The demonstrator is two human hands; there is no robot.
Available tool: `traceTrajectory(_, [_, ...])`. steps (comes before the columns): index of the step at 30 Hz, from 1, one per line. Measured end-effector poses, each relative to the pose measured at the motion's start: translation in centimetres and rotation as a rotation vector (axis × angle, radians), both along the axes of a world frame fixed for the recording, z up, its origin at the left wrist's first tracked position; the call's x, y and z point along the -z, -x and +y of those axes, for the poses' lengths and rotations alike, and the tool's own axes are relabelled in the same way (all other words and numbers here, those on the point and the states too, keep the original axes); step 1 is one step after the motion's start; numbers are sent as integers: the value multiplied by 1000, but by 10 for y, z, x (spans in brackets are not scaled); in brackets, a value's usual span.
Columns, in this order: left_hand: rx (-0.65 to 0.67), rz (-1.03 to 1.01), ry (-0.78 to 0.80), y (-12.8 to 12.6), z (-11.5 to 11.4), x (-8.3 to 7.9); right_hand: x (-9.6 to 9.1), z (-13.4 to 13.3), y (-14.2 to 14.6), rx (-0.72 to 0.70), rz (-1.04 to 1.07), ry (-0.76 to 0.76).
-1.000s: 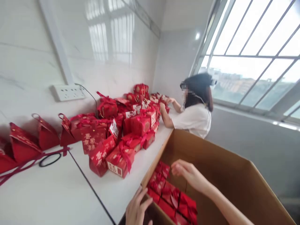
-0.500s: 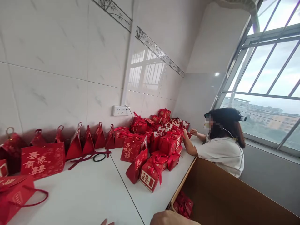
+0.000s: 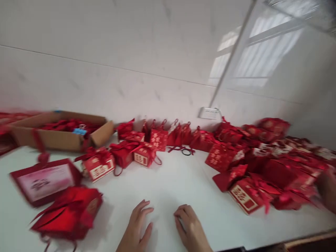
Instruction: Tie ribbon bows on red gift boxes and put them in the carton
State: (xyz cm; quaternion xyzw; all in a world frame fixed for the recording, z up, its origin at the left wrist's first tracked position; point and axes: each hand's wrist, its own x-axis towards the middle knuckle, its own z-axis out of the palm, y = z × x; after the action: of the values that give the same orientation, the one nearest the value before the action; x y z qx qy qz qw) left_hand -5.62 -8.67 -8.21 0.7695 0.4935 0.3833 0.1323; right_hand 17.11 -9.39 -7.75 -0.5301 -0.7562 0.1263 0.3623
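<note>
right hand now over table

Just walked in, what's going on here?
A person has both hands over a white table, holding nothing visible: the left hand has its fingers loosely apart, the right hand is lightly curled. A blurred red box lies left of the left hand. A heap of red boxes is on the right; a cardboard box sits at the back left with red items inside.

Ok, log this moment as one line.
left hand: empty, over white table | right hand: empty, loosely curled | red boxes: both sides | open carton: far left, red items inside
</note>
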Motion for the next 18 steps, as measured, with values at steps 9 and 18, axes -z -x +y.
traceTrajectory(9, [-398, -127, -517, 54, -28, -60, 0, 2, -9, -4, 27, 170])
traceTrajectory(18, [-987, -193, -154, 120, -26, -43, -5, 1, -10, 9, -18, 210])
